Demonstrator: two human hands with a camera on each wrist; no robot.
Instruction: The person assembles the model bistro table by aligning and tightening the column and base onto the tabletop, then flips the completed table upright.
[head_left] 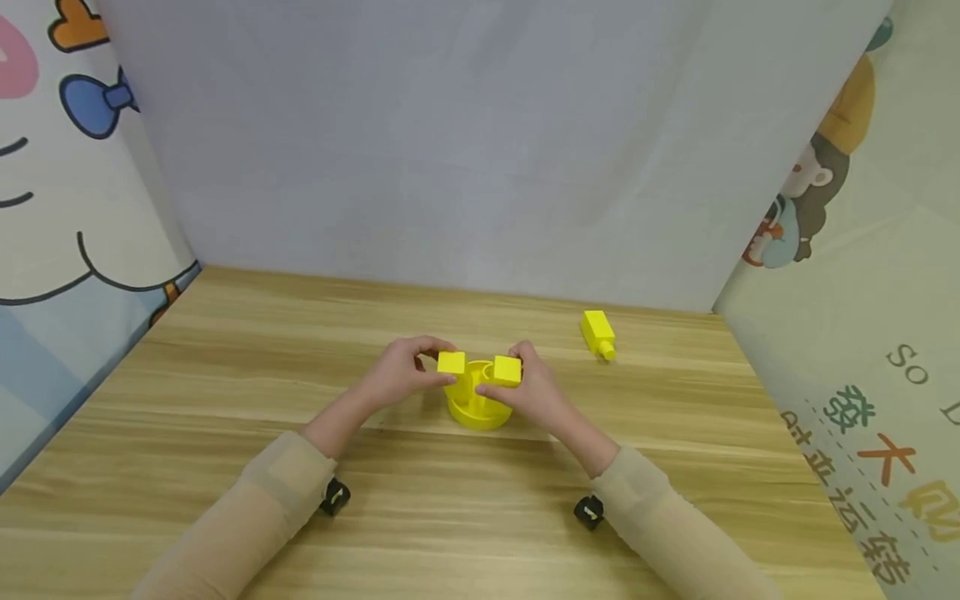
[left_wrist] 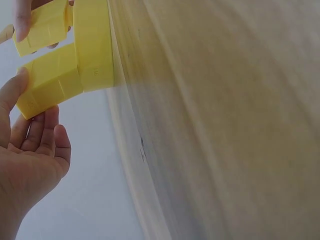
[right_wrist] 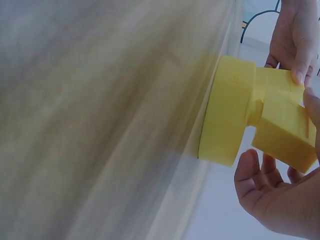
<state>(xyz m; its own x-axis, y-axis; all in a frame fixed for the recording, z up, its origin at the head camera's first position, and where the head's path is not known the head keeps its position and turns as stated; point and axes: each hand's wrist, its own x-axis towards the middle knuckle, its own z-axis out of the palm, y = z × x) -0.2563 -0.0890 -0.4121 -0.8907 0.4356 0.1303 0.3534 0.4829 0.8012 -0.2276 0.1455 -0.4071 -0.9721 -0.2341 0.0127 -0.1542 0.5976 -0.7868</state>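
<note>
A round yellow holder [head_left: 480,421] with a raised rim stands on the wooden table. My left hand [head_left: 401,371] pinches a yellow bottle-shaped block [head_left: 452,363] between thumb and fingers at the holder's left side. In the left wrist view this block [left_wrist: 52,80] meets the holder [left_wrist: 95,45], its lower end hidden behind the rim. On the right, my right hand [head_left: 536,387] grips a second yellow bottle-shaped block [head_left: 507,371] over the holder. Its narrow neck points down at the holder [right_wrist: 227,110] in the right wrist view, where the block [right_wrist: 285,132] looks tilted.
A third yellow bottle-shaped block [head_left: 598,333] lies on its side at the back right of the table [head_left: 465,517]. A pale cloth [head_left: 465,150] hangs behind the table. Printed cloths flank both sides. Black wrist cameras [head_left: 335,497] sit beneath the sleeves.
</note>
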